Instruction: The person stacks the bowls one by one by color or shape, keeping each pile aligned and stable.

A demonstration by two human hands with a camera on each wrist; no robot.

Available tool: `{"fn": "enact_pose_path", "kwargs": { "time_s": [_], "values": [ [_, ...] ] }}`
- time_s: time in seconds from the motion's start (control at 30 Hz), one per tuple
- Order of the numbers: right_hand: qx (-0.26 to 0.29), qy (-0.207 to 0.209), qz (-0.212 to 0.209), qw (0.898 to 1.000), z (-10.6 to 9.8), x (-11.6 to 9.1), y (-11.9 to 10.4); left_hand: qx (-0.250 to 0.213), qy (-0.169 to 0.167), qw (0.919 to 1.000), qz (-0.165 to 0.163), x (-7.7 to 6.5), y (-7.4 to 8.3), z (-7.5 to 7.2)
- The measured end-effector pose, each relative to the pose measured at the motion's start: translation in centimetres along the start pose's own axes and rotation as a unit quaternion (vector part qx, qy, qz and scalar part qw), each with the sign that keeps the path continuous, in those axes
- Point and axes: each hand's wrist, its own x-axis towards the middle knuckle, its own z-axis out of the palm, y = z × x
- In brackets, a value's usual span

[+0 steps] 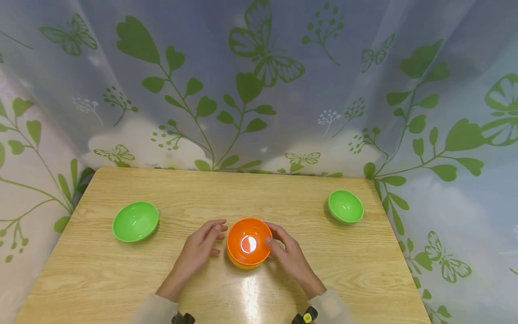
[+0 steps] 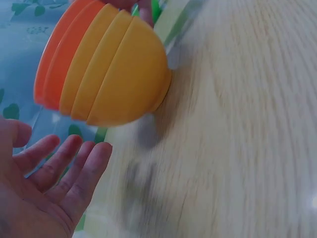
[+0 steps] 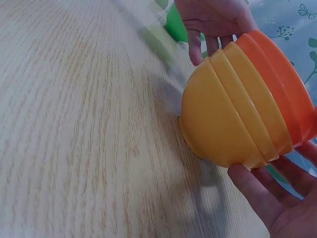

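Observation:
A stack of nested bowls [image 1: 248, 243], orange on top and yellow below, stands upright near the middle of the wooden table. My right hand [image 1: 289, 254] grips its right side, thumb at the orange rim and fingers against the outer wall. In the right wrist view, those fingers [image 3: 277, 193] lie along the yellow bowls [image 3: 218, 114] and the orange ones. On the other side my left hand [image 1: 198, 245] holds nothing, its fingers loosely spread. The left wrist view shows a gap between that hand [image 2: 54, 183] and the stack. Whether the stack's foot touches the table is unclear.
One green bowl [image 1: 136, 221] sits on the left of the table [image 1: 202, 189]; another green bowl [image 1: 346, 206] is at the right, near the far corner. A curtain [image 1: 259, 112] printed with leaves and butterflies hangs behind the table and along its sides.

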Motion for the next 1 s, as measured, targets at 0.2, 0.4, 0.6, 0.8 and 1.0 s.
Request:
{"fn": "enact_pose_path", "kwargs": {
  "time_s": [0.2,0.4,0.6,0.8,1.0],
  "values": [
    [0.0,-0.004,0.0,1.0,0.0,0.0,-0.1,0.01,0.006,0.9999,-0.006,0.0,-0.3,-2.0],
    [0.004,-0.007,0.013,1.0,0.0,0.1,-0.1,0.024,0.018,0.9995,-0.008,0.0,-0.7,-4.1],
    [-0.003,-0.002,0.011,1.0,0.0,0.1,-0.1,0.029,0.018,0.9994,-0.007,-0.1,-0.8,-5.5],
    [0.002,-0.003,0.014,1.0,0.0,0.0,-0.1,0.028,0.028,0.9992,-0.002,-0.1,-1.0,-7.1],
    [0.016,-0.003,0.012,1.0,0.1,0.0,-0.1,0.052,0.053,0.9971,0.016,-0.4,-1.4,-8.9]
  ]
}}
